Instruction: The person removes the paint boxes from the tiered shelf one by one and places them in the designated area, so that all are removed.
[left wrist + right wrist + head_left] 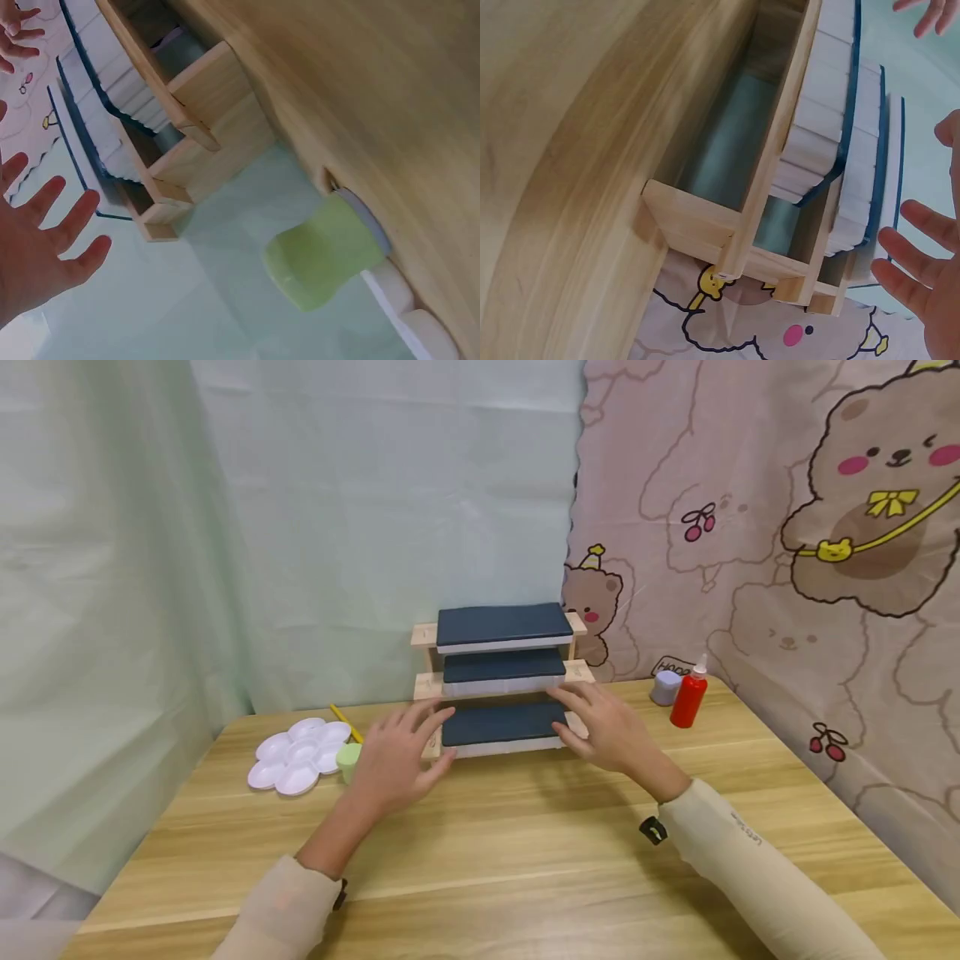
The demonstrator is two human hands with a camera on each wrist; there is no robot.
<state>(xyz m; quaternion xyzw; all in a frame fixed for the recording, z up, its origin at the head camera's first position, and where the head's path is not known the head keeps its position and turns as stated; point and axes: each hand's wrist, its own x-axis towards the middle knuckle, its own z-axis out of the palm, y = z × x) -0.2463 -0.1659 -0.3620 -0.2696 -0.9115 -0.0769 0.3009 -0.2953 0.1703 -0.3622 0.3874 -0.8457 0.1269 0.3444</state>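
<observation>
A stepped wooden rack (429, 687) stands against the curtain at the back of the table. On its three levels lie long white blocks with dark blue tops: an upper one (502, 625), a middle one (504, 667) and a lower one (506, 724). My left hand (397, 752) is at the rack's left end, fingers spread and holding nothing. At the right end is my right hand (603, 722), also spread, with its fingers near the lower and middle blocks. Both wrist views show loose, parted fingers; whether any fingertip touches the rack I cannot tell.
Left of my left hand are a green-lidded jar (347, 758), a white flower-shaped palette (303, 753) and a yellow stick (345, 722). At the back right stand a red squeeze bottle (687, 700) and a lavender jar (665, 688). Curtains hang close behind the table.
</observation>
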